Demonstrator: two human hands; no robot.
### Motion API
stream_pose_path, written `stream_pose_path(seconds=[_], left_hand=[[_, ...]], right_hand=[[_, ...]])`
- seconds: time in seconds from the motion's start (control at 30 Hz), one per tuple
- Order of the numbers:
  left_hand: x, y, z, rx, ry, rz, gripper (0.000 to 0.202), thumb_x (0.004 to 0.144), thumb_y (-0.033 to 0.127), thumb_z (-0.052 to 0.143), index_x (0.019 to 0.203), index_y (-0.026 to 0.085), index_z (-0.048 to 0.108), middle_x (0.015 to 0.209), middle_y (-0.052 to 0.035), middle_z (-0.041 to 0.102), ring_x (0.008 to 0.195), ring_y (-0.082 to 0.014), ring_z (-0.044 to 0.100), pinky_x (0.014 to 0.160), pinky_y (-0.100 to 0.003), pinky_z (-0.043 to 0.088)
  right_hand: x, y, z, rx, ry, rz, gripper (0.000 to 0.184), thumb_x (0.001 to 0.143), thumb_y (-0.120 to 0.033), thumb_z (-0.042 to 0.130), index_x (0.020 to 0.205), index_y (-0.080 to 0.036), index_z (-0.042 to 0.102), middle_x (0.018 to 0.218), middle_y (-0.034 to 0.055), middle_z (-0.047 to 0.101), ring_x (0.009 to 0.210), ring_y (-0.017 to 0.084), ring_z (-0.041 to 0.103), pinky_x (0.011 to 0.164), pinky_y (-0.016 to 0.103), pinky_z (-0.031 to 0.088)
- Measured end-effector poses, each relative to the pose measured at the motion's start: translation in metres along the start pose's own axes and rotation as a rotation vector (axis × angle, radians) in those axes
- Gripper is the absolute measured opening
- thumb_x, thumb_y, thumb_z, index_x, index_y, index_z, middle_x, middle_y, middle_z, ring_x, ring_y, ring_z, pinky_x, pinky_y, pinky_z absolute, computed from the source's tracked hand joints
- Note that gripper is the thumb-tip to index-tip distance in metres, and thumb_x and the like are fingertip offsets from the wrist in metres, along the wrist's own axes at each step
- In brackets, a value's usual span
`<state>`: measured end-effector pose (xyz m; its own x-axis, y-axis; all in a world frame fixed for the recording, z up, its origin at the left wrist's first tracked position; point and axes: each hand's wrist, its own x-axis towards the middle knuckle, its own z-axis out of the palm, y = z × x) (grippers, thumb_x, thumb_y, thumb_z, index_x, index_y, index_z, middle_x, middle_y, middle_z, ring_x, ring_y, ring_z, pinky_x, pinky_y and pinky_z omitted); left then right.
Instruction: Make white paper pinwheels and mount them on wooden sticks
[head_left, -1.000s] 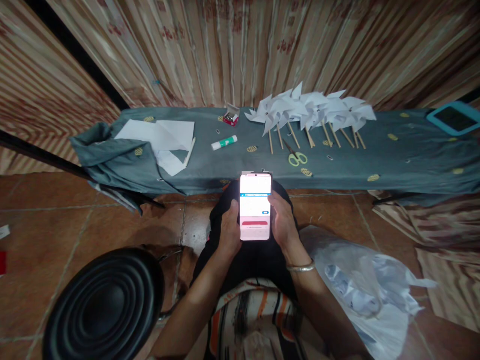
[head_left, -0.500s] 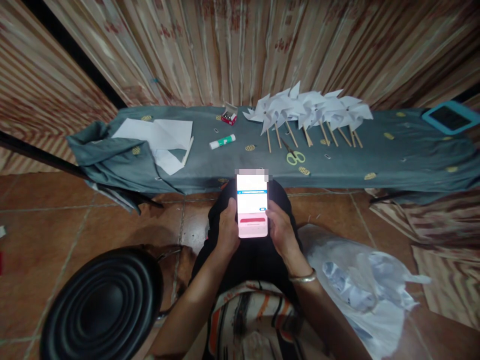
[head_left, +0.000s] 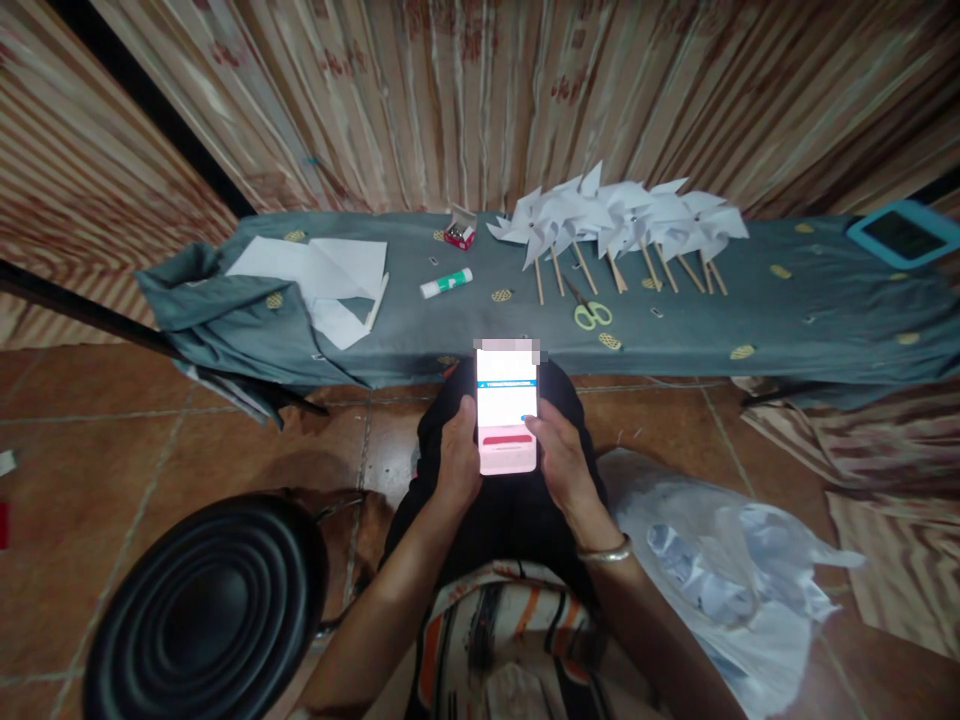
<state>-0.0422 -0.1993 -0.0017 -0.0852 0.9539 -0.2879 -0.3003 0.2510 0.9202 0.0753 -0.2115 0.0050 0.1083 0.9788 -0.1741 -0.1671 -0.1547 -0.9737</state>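
A lit smartphone (head_left: 507,405) is held upright above my lap, between both hands. My left hand (head_left: 459,450) is closed around its left edge, the thumb along the side. On the opposite edge my right hand (head_left: 559,450) grips the phone, its thumb lying over the right part of the screen. Beyond the phone, on the cloth-covered table (head_left: 390,340), lie green-handled scissors (head_left: 592,314), a glue stick (head_left: 447,283) and a small open red box (head_left: 460,232). Several white paper pinwheels (head_left: 622,220) on wooden sticks rest in a row behind the scissors.
White paper sheets (head_left: 322,268) and a white pen-like stick (head_left: 377,302) lie at the table's left. A blue-framed tablet (head_left: 904,234) is at the far right. On the floor stand a black round stool (head_left: 206,610) at left and a plastic bag (head_left: 720,570) of crumpled paper at right.
My right thumb has moved slightly left, further over the phone's screen. The phone stays in both hands, and the things on the table keep their places.
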Motion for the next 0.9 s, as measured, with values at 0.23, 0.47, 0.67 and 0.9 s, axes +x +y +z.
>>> stream_pose_path(seconds=[0.23,0.47,0.67,0.9], left_hand=[[0.0017,-0.0012,0.0014,-0.032,0.033,-0.016,0.062,0.081,0.067,0.049,0.088,0.01,0.074,0.079,-0.0091,0.075,0.072,-0.0227,0.07,0.069,-0.031,0.051],[0.0011,-0.0009,0.0007,-0.062,0.024,-0.062,0.067,0.077,0.071,0.05,0.088,0.009,0.074,0.081,-0.0105,0.076,0.07,-0.0231,0.07,0.066,-0.031,0.052],[0.0009,0.0009,0.0011,-0.082,0.039,-0.078,0.068,0.075,0.072,0.052,0.089,0.009,0.073,0.082,-0.0111,0.075,0.074,-0.0237,0.071,0.067,-0.031,0.053],[-0.0012,0.0047,0.0003,-0.047,0.021,-0.058,0.066,0.078,0.071,0.05,0.086,0.01,0.073,0.079,-0.0104,0.075,0.076,-0.0242,0.07,0.065,-0.031,0.052]], right_hand=[[0.0019,0.0035,-0.0011,0.005,0.013,-0.008,0.023,0.078,-0.034,0.057,0.093,-0.022,0.07,0.093,-0.0001,0.073,0.085,0.022,0.064,0.071,0.029,0.049],[0.0011,0.0038,-0.0006,0.013,0.021,-0.001,0.023,0.078,-0.033,0.057,0.092,-0.021,0.07,0.09,0.0005,0.073,0.085,0.022,0.063,0.064,0.027,0.047],[0.0006,0.0024,-0.0002,-0.006,0.02,-0.009,0.023,0.079,-0.032,0.055,0.094,-0.021,0.07,0.088,-0.0005,0.073,0.077,0.02,0.062,0.065,0.027,0.045],[-0.0001,0.0037,-0.0002,0.01,0.024,-0.018,0.023,0.08,-0.03,0.055,0.094,-0.021,0.07,0.088,-0.0003,0.073,0.078,0.02,0.063,0.062,0.027,0.044]])
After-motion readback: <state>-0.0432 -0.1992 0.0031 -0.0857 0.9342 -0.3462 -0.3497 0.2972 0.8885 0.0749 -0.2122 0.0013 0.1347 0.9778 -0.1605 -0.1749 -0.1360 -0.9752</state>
